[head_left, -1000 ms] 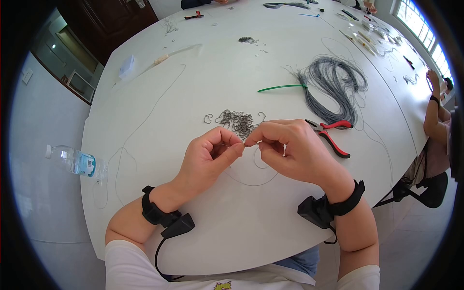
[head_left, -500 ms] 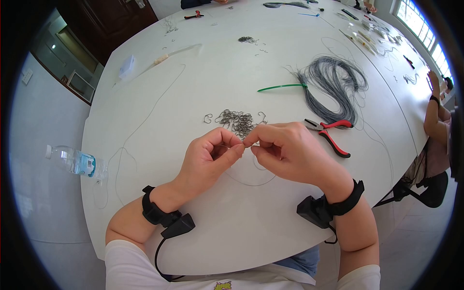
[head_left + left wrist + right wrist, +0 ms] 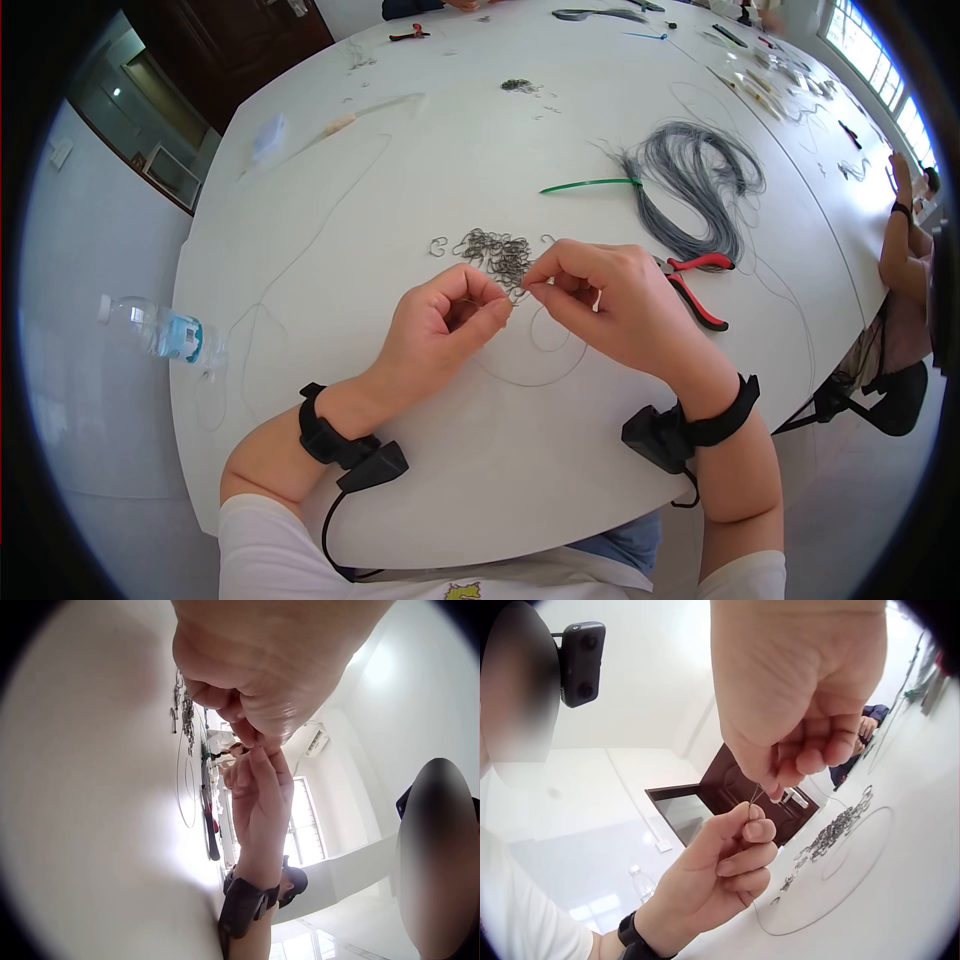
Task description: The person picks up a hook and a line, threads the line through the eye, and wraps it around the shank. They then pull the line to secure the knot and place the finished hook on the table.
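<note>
In the head view my left hand [image 3: 440, 325] and right hand [image 3: 625, 310] face each other above the white table, fingertips a small gap apart. My left thumb and forefinger pinch a tiny thin fish hook [image 3: 751, 813], mostly hidden by the fingertips. Between the hands runs thin grey line [image 3: 757, 794], its end pinched by my right thumb and forefinger. A loose loop of this line [image 3: 540, 385] curves below the hands. Just beyond the fingertips lies a pile of small dark metal hooks [image 3: 497, 252].
Red-handled pliers [image 3: 700, 290] lie beside my right hand. Behind them is a bundle of grey line [image 3: 700, 190] with a green cable tie [image 3: 590, 185]. A plastic bottle [image 3: 165, 330] lies at the left edge. Other people sit around the table [image 3: 420, 500].
My right hand has drawn slightly right, away from the left fingertips, so the gap between them has widened. The left hand keeps its pinch. The head view has shifted a little.
</note>
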